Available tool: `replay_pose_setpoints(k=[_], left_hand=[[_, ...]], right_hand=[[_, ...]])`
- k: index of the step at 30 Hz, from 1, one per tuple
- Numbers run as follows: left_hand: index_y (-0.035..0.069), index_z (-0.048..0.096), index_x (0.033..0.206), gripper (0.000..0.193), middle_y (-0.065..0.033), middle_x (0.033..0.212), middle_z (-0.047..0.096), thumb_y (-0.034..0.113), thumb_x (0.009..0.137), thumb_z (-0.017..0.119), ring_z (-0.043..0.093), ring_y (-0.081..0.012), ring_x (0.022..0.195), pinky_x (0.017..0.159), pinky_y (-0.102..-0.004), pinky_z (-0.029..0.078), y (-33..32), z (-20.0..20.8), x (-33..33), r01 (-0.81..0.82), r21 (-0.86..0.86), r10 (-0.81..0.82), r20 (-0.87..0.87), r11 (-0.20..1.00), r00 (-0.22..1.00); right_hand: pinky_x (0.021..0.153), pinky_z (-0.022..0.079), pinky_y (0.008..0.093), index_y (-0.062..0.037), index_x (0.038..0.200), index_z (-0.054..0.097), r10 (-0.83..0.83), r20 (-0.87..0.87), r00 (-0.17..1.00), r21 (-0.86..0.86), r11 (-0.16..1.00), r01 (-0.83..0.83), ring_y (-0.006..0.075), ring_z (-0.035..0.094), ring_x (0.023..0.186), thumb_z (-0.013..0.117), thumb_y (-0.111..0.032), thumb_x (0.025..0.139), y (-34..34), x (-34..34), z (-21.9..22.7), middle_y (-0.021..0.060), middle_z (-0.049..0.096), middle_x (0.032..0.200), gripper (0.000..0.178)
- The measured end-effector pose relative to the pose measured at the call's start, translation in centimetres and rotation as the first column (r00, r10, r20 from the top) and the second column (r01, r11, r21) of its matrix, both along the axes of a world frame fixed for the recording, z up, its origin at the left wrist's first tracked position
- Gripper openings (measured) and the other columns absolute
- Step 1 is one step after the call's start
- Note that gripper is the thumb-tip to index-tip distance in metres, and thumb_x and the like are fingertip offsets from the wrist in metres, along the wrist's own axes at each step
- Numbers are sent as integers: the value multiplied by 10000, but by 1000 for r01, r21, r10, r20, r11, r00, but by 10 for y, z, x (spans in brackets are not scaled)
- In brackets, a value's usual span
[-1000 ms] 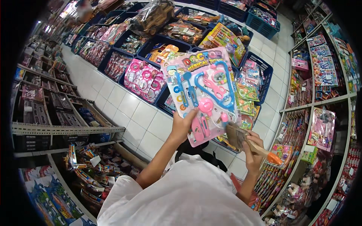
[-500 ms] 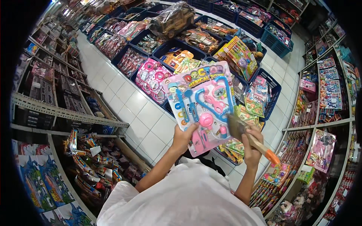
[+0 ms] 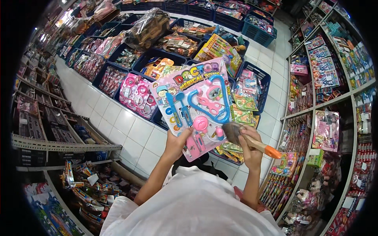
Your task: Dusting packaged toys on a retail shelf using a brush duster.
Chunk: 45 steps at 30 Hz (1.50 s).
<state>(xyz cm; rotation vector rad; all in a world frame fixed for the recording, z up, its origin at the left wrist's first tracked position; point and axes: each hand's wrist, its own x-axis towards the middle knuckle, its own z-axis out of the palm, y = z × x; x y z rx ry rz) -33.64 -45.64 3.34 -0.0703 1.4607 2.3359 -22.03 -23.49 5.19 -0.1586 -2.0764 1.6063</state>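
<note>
In front of me my left hand (image 3: 178,144) grips the lower left edge of a toy doctor set (image 3: 195,103) on a pink and white card, thumb on its front. Pink and blue plastic pieces, among them a stethoscope and scissors, show on the card, which is tilted with its top leaning right. My right hand (image 3: 251,146) is closed round a paintbrush (image 3: 256,144) with a wooden, orange-tipped handle. The brush's dark, wide bristles (image 3: 232,132) overlap the card's lower right edge; whether they press on it I cannot tell.
Beyond the card, dark blue baskets (image 3: 263,74) hold many packaged toys, and a wrapped toy jeep (image 3: 148,29) rests on top. Pink toy sets (image 3: 138,94) lie at their near edge. Stocked shelves (image 3: 67,147) flank me on the left, and more shelves (image 3: 311,112) on the right. White tiles (image 3: 130,128) cover the floor.
My view has swung to the right, so the baskets and shelves sit further left. The brush bristles have shifted slightly down along the card's right edge. Both hands keep their holds.
</note>
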Motion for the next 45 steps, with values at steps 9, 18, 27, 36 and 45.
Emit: replay_pose_setpoints(k=[9,18,27,36,45], left_hand=[[11,523,1144,329,-56,970,605,76,836,618,623,-148,832,675,-300,545,-16,-2,-25,-28,-61,30,39,998,999],[-8,595,1089,288,-52,966,653,115,842,674,620,-132,833,725,-291,510,-27,-14,-26,-18,-214,4,-66,977,998],[-11,607,1093,299,-68,996,664,156,856,683,625,-134,850,741,-289,507,-35,3,-28,-81,-194,64,-92,978,994],[-23,593,1109,284,-73,983,664,80,853,659,642,-142,833,735,-293,526,-41,-4,-24,-287,-86,294,81,954,952],[7,560,1140,310,-58,1005,640,74,848,642,622,-135,853,731,-290,521,-26,-16,-24,-166,-162,170,8,973,985]], right_hand=[[986,418,308,-2,1113,585,135,78,988,142,979,-145,213,546,1140,621,71,862,-6,4,-11,149,566,1235,263],[976,434,324,26,1144,586,111,-39,993,368,926,-89,237,567,1122,627,42,862,-30,-23,-14,152,587,1208,285],[927,453,294,27,1146,581,-181,55,982,-194,963,188,180,582,1060,610,7,901,-26,-56,-7,112,587,1184,248],[988,434,312,44,1090,616,285,127,950,-179,949,-261,211,562,1166,624,-1,890,-29,-59,-12,140,603,1220,205],[933,429,286,1,1193,545,0,103,995,-58,998,6,164,559,1070,610,-15,903,-16,-58,-17,88,573,1157,298]])
